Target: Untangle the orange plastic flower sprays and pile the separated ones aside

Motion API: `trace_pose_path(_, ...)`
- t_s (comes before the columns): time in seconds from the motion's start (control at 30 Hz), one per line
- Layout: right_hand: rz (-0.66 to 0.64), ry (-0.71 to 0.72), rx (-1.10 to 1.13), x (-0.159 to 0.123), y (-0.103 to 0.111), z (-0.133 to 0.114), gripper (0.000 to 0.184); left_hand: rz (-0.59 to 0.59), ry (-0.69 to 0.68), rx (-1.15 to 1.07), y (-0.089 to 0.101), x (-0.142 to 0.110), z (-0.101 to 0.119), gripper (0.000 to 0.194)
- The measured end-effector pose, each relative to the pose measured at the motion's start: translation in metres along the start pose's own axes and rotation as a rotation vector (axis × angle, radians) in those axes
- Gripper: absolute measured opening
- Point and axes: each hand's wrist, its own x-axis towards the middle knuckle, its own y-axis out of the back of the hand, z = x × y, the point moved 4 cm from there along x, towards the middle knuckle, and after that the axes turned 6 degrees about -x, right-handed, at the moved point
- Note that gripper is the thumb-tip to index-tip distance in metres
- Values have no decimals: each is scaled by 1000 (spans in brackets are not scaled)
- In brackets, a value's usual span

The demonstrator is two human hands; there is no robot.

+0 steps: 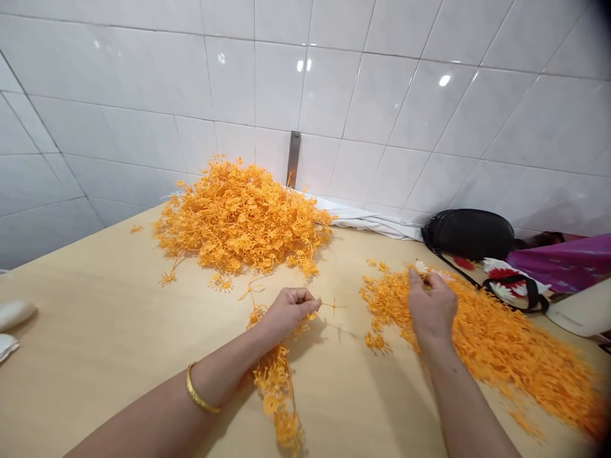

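Near the middle of the table, my left hand [292, 312] is closed in a pinch on a thin orange plastic stem [334, 306], whose bare tip points right. A strand of orange artificial flower pieces [277, 394] hangs below that hand and trails toward the front edge. My right hand [432, 305] is over the long heap of loose orange plastic flower pieces [506, 343] on the right. Its thumb and fingers are pressed together at the heap's upper edge; what they hold, if anything, is hidden.
A big mound of orange flower sprigs [243, 216] stands at the back. Along the right lie a black bag [470, 232] with a strap, red and white artificial flowers [508, 280], purple cloth [563, 264] and a cream bottle [580, 308]. A tiled wall [358, 95] bounds the table.
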Motion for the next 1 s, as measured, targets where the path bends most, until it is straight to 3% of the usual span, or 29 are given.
trace_pose_path(0.1, 4, 73, -297, 5, 6, 5, 39, 49, 66, -59, 5, 2, -1, 42)
trace_pose_path(0.17, 60, 150, -365, -1, 9, -6, 46, 69, 81, -106, 8, 5, -3, 40)
trace_pose_path(0.27, 40, 285, -183, -17, 10, -31, 24, 68, 78, -150, 10, 8, -7, 27)
trace_pose_path(0.3, -58, 298, -85, -23, 7, -38, 25, 71, 72, -160, 10, 8, -7, 25)
trace_pose_path(0.4, -574, 256, 183, -52, -17, -54, 37, 110, 19, -211, 9, 7, -7, 25)
trace_pose_path(0.47, -835, 224, 313, -74, -32, -63, 36, 129, 1, -264, 7, 6, -5, 24)
trace_pose_path(0.57, -949, 176, 457, -94, -47, -69, 33, 127, 17, -344, 4, 4, -5, 25)
trace_pose_path(0.7, -1093, 71, 712, -101, -54, -70, 30, 83, 26, -368, 3, 4, -4, 28)
trace_pose_path(0.83, -1113, -9, 825, -96, -54, -66, 31, 70, 48, -308, 5, 6, -5, 28)
trace_pose_path(1.0, -866, 3, 659, -81, -53, -57, 33, 25, 31, -91, 3, 6, -4, 28)
